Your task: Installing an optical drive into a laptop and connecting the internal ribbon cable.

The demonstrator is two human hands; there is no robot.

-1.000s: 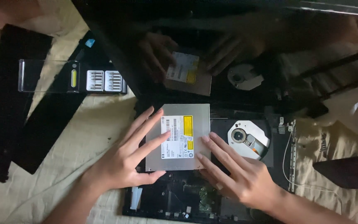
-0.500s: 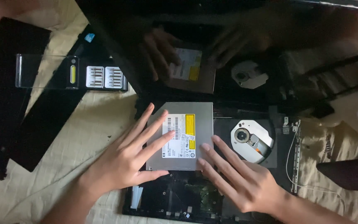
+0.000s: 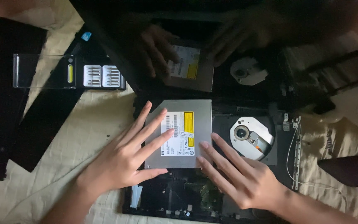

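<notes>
Here, seen from above, two bare hands rest on a silver optical disc drive (image 3: pixel 187 132) in the middle of the frame. The left hand (image 3: pixel 125 159) comes in from the lower left, its fingers spread wide and lying flat across the drive's metal lid, over a white and yellow label. The right hand (image 3: pixel 245 182) comes in from the lower right, also flat and open, its fingertips (image 3: pixel 204 145) touching the drive's lower right edge. Neither hand grips anything.

The drive's tray (image 3: pixel 251 137) is pulled out to the right, showing a round spindle hub and a pale plate. The drive lies on the opened base of a dark laptop (image 3: pixel 179 199), whose circuit board shows below the hands. Above, the glossy black laptop screen (image 3: pixel 212 49) mirrors the hands and drive dimly.

In the upper left of the frame sits a clear plastic case of screwdriver bits (image 3: pixel 71 74), resting partly on a black panel (image 3: pixel 42 120). A second black panel (image 3: pixel 5 95) lies along the left edge. Everything rests on a cream cloth (image 3: pixel 92 120). A thin white wire (image 3: pixel 295 166) runs down the right side of the laptop base.
</notes>
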